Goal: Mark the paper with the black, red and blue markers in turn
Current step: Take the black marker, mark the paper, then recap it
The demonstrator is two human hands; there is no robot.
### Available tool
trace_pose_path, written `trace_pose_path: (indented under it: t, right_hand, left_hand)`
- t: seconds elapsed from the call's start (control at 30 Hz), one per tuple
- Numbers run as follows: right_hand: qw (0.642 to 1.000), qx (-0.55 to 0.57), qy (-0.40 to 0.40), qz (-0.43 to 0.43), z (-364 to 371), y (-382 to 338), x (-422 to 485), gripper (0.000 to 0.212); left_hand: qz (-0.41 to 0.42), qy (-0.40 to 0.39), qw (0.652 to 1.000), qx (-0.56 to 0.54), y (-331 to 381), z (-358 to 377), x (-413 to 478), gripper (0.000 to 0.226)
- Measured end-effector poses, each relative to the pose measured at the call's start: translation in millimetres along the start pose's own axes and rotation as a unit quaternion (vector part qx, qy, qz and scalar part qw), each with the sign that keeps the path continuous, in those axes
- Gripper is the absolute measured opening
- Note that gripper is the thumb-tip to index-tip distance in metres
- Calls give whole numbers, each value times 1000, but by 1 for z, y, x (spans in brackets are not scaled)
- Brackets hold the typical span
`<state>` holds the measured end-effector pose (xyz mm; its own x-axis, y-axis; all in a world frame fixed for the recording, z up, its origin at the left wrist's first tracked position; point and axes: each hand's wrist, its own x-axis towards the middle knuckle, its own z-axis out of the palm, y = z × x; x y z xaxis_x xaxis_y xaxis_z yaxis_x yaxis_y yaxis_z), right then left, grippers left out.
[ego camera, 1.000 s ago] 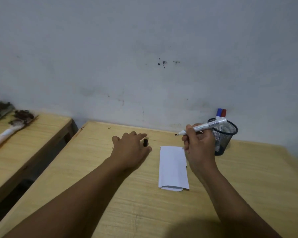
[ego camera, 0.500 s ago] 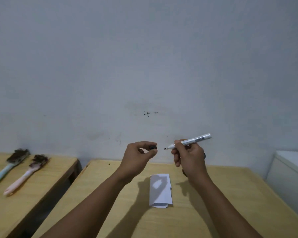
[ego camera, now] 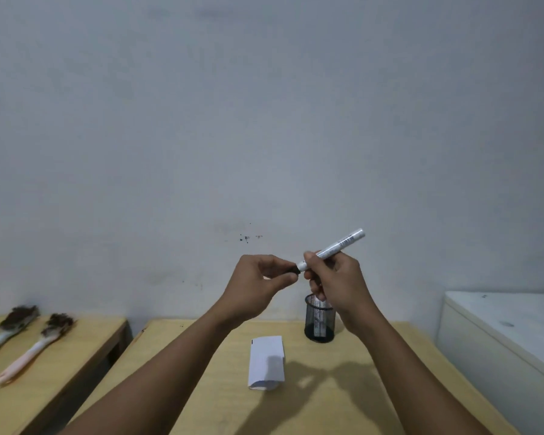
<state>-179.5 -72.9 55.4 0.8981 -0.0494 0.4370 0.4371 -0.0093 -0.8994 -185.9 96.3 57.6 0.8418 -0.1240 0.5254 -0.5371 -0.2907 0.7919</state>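
Two hands raised above worktop (ego camera: 343, 403) | left hand (ego camera: 258, 287) pinches black cap (ego camera: 292, 270) onto tip; right hand (ego camera: 336, 281) grips black marker (ego camera: 336, 246) | paper (ego camera: 266, 362) shows one black mark, I judge; red, blue remain.

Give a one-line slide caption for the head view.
Left hand presses black cap onto marker held by right hand, above paper.
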Motion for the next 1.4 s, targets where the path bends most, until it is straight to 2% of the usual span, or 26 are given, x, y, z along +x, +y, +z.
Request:
trace_pose_path:
  t: [0.1, 0.2, 0.3, 0.37, 0.4, 0.43, 0.5, 0.6, 0.7, 0.8, 0.87, 0.93, 1.0, 1.07, 1.23, 1.4]
  right_hand:
    - [1000, -5, -3, 8, -6, -3, -3, 33]
    - [999, -1, 9, 31, -9, -3, -1, 30]
    - [997, -10, 54, 62, -10, 3, 8, 40]
    - [986, -105, 129, 9, -16, 14, 15, 37]
    - [970, -180, 154, -49, -21, 21, 18, 25]
    - [952, -250, 146, -104, -26, 27, 21, 16]
    - [913, -363, 81, -166, -34, 40, 30, 30]
    - [900, -399, 45, -167, -41, 53, 49, 24]
    - [920, -361, 43, -148, -53, 73, 75, 20]
    - [948, -295, 78, -90, -67, 94, 99, 14]
    - [959, -266, 93, -36, -73, 111, 112, 22]
    - [965, -242, 99, -2, -77, 130, 121, 41]
    - [965, -243, 98, 11, -80, 150, 127, 54]
    - [959, -270, 87, 22, -81, 166, 131, 59]
    - [945, -321, 35, 57, -84, 200, 139, 49]
    - [927, -370, 3, 56, -86, 216, 140, 36]
  left_hand:
    - [53, 49, 992, 105, 3, 7, 0, 13]
    - [127, 117, 955, 240, 0, 17, 2, 14]
    - [156, 131, 937, 285, -3, 25, 12, 14]
    - [140, 123, 933, 306, -4, 29, 22, 12]
    - [132, 118, 933, 313, -6, 30, 28, 13]
    - [128, 114, 932, 319, -8, 32, 34, 14]
    - [137, 101, 929, 329, -12, 39, 43, 16]
    - [166, 87, 926, 328, -21, 53, 58, 22]
    - [168, 91, 928, 319, -37, 65, 77, 26]
    - [126, 44, 928, 348, -63, 76, 99, 28]
    - [101, 5, 920, 378, -84, 85, 113, 28]
    - [79, -25, 912, 402, -105, 96, 127, 30]
    - [59, -53, 904, 420, -124, 108, 138, 32]
    - [51, -75, 896, 436, -138, 121, 148, 35]
    - [74, -115, 879, 457, -160, 144, 165, 39]
    - [66, -131, 881, 450, -169, 154, 171, 38]
